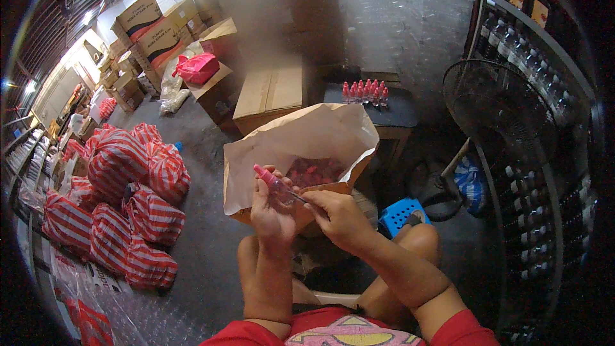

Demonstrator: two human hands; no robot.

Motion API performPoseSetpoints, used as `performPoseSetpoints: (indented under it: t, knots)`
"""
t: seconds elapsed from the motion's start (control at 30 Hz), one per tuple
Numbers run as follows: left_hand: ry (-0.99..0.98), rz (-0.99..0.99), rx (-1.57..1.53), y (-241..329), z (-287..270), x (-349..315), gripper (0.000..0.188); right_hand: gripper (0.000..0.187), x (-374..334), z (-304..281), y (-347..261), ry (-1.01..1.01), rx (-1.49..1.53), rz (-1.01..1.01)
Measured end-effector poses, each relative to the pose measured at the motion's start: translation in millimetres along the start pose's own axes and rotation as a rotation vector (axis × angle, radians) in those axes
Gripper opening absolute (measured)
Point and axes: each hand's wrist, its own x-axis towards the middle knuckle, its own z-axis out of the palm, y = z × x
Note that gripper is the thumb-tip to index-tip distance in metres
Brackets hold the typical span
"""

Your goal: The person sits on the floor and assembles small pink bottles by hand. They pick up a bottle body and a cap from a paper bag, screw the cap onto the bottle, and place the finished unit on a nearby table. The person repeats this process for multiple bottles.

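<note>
My left hand [271, 213] grips a small clear plastic bottle [279, 191] with a pink pointed cap [261, 171], tilted up to the left. My right hand [339, 216] is closed on a thin dark stick-like tool [298, 197], its tip at the bottle's lower end; whether it touches I cannot tell. Both hands are above the near edge of a large brown paper sack [301, 128] with a pale lining. Inside the sack lie many small pink-red pieces [314, 170], too blurred to name surely.
Several capped bottles [366, 92] stand on a dark low table [398, 107] beyond the sack. A cardboard box [269, 93] is beside it. Right are a blue perforated plastic basket [402, 216], a fan [500, 106] and bottle shelves [538, 64]. Red-and-white striped bags [122, 160] pile up left.
</note>
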Motion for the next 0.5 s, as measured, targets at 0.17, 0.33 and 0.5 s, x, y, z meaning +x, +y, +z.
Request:
performPoseSetpoints:
  t: [0.17, 0.33, 0.5]
  knots:
    - [0.022, 0.035, 0.068, -6, 2, -6, 0.029, 0.021, 3, -2, -1, 0.058, 0.013, 0.041]
    - [0.145, 0.099, 0.021, -3, 16, -7, 0.029, 0.021, 4, -9, -2, 0.051, 0.000, 0.042]
    - [0.138, 0.173, 0.108, 0, 2, -2, 0.028, 0.024, 0, -11, -4, 0.007, 0.019, -0.022]
